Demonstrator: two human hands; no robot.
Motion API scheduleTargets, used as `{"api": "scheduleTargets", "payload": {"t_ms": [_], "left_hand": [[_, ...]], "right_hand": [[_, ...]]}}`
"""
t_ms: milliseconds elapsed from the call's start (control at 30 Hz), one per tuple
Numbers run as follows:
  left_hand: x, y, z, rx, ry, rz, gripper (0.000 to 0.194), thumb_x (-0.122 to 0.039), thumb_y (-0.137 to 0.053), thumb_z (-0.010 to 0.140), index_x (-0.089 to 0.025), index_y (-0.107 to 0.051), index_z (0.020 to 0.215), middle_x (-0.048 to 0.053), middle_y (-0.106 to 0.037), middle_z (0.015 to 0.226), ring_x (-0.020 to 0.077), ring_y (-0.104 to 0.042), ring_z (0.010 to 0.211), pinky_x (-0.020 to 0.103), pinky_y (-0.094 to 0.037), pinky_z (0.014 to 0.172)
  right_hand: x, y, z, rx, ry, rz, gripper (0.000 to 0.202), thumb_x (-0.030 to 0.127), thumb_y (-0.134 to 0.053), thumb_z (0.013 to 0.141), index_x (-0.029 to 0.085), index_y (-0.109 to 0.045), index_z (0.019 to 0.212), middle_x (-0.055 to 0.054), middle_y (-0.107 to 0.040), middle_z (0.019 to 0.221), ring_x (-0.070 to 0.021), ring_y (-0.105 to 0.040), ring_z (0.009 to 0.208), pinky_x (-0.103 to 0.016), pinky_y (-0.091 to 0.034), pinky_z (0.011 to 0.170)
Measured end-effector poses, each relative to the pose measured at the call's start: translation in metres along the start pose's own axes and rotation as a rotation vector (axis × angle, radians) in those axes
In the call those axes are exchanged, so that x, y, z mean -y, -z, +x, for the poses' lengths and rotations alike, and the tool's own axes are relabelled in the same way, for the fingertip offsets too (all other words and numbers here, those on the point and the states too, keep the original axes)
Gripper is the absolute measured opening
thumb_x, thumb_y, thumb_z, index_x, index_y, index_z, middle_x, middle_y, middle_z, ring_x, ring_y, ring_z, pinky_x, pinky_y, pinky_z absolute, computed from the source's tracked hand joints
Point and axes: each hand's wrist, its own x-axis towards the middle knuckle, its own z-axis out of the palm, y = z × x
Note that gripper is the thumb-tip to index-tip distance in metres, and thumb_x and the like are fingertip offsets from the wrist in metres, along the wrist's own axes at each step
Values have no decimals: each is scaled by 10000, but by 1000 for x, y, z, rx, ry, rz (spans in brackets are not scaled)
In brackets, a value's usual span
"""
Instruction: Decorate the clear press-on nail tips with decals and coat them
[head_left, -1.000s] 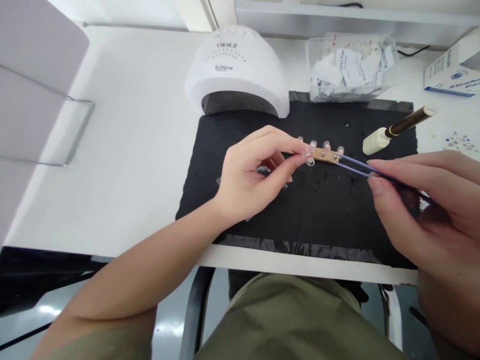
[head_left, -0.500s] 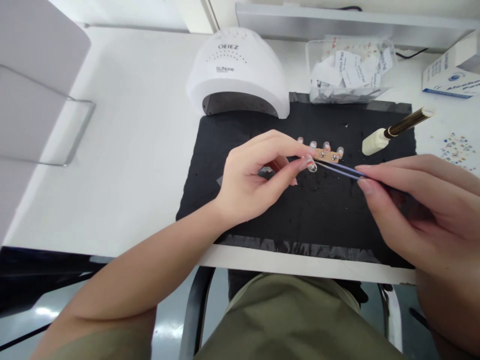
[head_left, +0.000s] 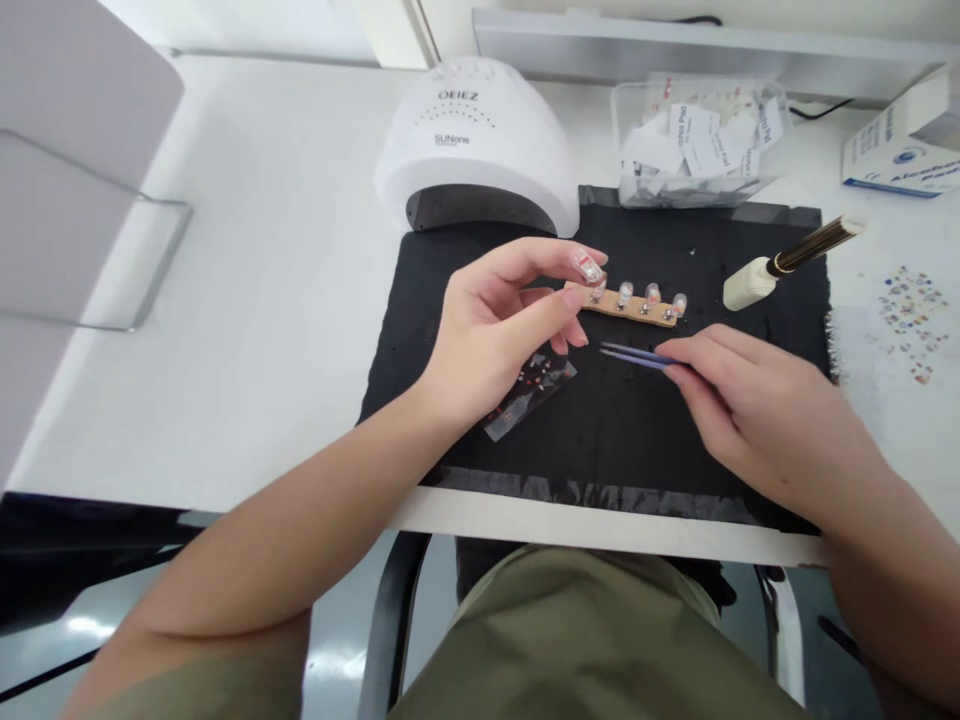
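My left hand (head_left: 502, 320), its fingers curled, has a clear false nail (head_left: 589, 267) with a red and white design at its index fingertip. The thumb tip is a little below the nail. Just right of the fingers is a wooden strip (head_left: 619, 307) carrying several more decorated false nails on small metal stands; my fingers overlap its left end. In my right hand (head_left: 757, 410), blue tweezers (head_left: 637, 356) are pinched between thumb and fingers. Their tips point left below the strip and appear slightly apart, with nothing visible between them. Under my left hand lies a clear sticker sheet (head_left: 532, 392).
A white nail lamp (head_left: 480, 150) stands behind the black mat (head_left: 615, 430). A pale polish bottle (head_left: 754, 280) with a dark cap is at right, near scattered small gems (head_left: 911, 310). Behind are a clear tub (head_left: 630, 185) of alcohol pads and a box (head_left: 904, 150).
The tweezers have moved away from the false nail, down and left with my right hand. My left hand has shifted up and left, turning the nail upward. The sticker sheet is now more visible.
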Motion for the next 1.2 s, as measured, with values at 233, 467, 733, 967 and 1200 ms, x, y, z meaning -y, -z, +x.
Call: {"api": "scheduleTargets", "payload": {"t_ms": [233,467,733,967,1200], "left_hand": [[0,-1,-4,57,-12,-172,177,-417,-925,982,-247,-922,1031,43,-885,1101,96,-778,665,196,-652,586],[-2,-4,-4,37,14,-64,201,-429,-946,957,-231,-915,971,44,-891,1039,97,-753,628,210,-646,569],[0,0,-10,170,-184,88,131,-359,-892,1028,-293,-920,1138,43,-897,1156,120,-786,673,264,-706,632],[-1,-6,-13,218,-403,305,254,-126,-819,1036,-314,-921,1172,24,-896,1100,114,-809,731,201,-680,609],[-2,-7,-13,230,-492,384,283,-64,-787,1033,-284,-913,1157,16,-895,1045,125,-832,809,169,-675,625]], "right_hand": [[1,-12,0,88,78,-69,255,137,-539,1094,167,-791,1069,-80,-830,998,-244,-783,841,-373,-493,628],[2,-14,0,39,115,-87,224,144,-560,1097,160,-778,1045,-98,-819,1010,-243,-746,851,-380,-485,656],[0,-11,4,-60,138,-59,151,172,-634,1076,146,-779,1109,-124,-836,1049,-282,-794,875,-444,-624,751],[14,10,1,-487,103,232,312,91,-778,992,244,-787,1264,-54,-846,1123,-173,-827,970,-303,-703,852],[15,8,-1,-435,195,246,390,35,-775,984,235,-767,1319,-51,-841,1154,-166,-801,1008,-325,-700,865]]}}
